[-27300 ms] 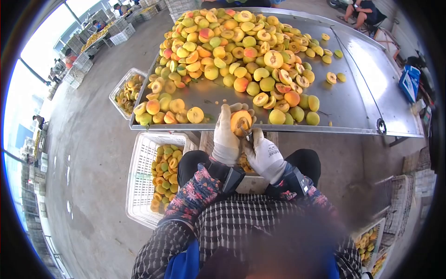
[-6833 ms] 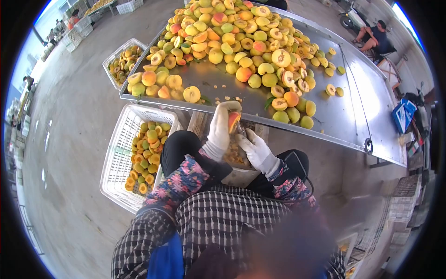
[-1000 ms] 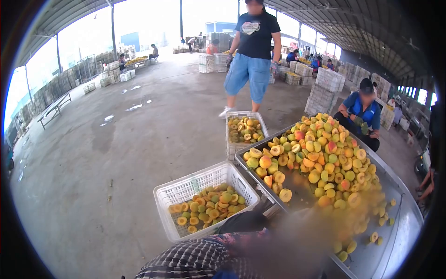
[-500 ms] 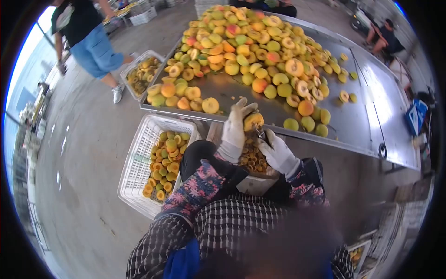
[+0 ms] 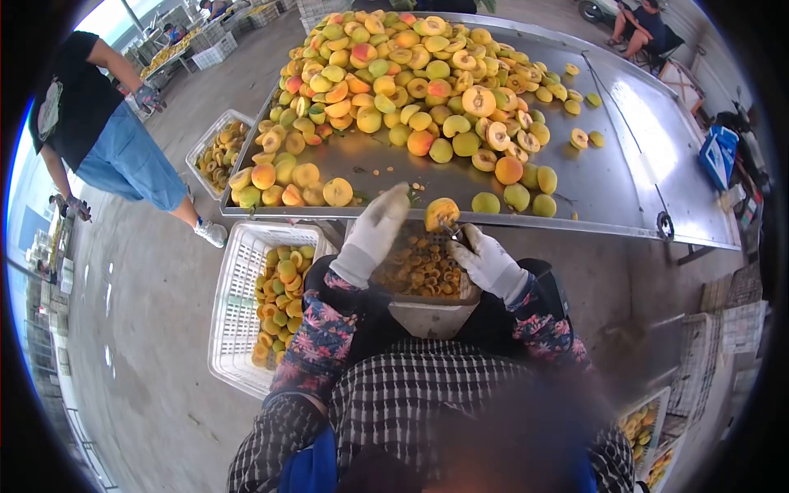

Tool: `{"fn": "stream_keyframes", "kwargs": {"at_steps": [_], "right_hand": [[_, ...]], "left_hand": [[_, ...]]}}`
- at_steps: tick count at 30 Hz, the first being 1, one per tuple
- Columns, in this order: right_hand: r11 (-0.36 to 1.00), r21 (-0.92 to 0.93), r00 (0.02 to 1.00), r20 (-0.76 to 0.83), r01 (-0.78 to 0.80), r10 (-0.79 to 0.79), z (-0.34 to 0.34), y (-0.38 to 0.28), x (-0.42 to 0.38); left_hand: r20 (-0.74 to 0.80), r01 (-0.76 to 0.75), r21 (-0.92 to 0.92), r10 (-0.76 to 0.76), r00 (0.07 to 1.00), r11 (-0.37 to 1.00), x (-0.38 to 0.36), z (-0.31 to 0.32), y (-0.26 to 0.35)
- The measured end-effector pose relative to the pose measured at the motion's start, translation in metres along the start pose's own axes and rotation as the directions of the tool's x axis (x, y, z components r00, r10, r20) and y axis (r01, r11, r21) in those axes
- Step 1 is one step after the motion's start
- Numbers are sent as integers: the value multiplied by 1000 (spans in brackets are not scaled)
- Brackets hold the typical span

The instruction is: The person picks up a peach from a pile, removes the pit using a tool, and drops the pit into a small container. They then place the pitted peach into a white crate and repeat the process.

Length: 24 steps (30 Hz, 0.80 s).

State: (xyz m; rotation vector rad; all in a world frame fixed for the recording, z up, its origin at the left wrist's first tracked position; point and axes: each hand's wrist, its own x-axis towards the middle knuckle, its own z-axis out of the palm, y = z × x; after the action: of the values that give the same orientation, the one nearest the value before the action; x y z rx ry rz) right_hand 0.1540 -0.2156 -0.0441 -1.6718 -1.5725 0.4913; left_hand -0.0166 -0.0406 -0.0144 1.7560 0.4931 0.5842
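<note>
The gloved left hand (image 5: 374, 230) seems to cup a halved peach (image 5: 441, 213) at the near edge of the steel table (image 5: 625, 177), though its fingers look half open. The right hand (image 5: 485, 259) is closed on a small pitting tool (image 5: 453, 231) (barely visible). The peach looks soft, juicy and slippery, best cradled by the skin side. A tub of pits (image 5: 423, 271) sits below; a white crate (image 5: 246, 304) stands left on concrete.

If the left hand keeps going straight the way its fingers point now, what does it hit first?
The left hand points up and forward over the edge of the metal table. Most likely it first meets bare tabletop with loose pits, then the peach pile. The peach half sits just beside that line; depth is unclear.
</note>
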Motion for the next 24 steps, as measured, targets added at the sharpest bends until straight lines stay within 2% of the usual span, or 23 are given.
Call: {"fn": "stream_keyframes", "kwargs": {"at_steps": [2, 4, 5, 6, 8, 9, 12, 15, 18, 19, 22, 23, 24], "right_hand": [[995, 74, 997, -39, 68, -65, 8, 1, 0], [949, 312, 994, -88, -40, 71, 19, -18, 9], [948, 275, 986, 14, -162, 165, 12, -33, 10], [974, 153, 986, 39, -166, 162, 6, -44, 11], [981, -94, 980, 89, -167, 176, 1, -54, 13], [980, -121, 982, 81, -160, 171, 2, -54, 14], [963, -116, 949, 174, -245, 262, 0, -60, 12], [964, 254, 995, -39, -81, 94, 34, -43, 1], [716, 691, 991, -1, -98, 136, 66, -18, 0], [563, 675, 879, 357, -477, 315, 32, -43, -1], [462, 694, 834, 453, -552, 316, 15, -56, 2], [535, 648, 840, 437, -541, 320, 14, -55, 3], [744, 526, 909, 293, -412, 297, 17, -49, 4]], "left_hand": [[-137, -76, -417, 20, 990, 906, 7, 21, 2], [-159, -141, -449, 77, 984, 882, 8, 44, 3], [-212, -93, -520, -22, 977, 849, 8, 56, 0], [-253, -49, -591, -127, 959, 806, 7, 62, -3], [-260, 38, -637, -261, 930, 770, 7, 60, 11], [-261, 80, -661, -329, 908, 746, 7, 59, 18], [-182, 198, -615, -382, 906, 764, 8, 55, 24], [-185, 231, -633, -434, 882, 739, 7, 56, 20], [-287, 116, -664, -395, 873, 739, -1, 60, 20], [-282, 122, -651, -388, 877, 749, -3, 61, 24], [-264, 154, -658, -417, 870, 737, -4, 59, 31], [-270, 146, -642, -400, 876, 752, -2, 57, 28], [-275, 137, -626, -382, 882, 768, 0, 56, 22]]}}
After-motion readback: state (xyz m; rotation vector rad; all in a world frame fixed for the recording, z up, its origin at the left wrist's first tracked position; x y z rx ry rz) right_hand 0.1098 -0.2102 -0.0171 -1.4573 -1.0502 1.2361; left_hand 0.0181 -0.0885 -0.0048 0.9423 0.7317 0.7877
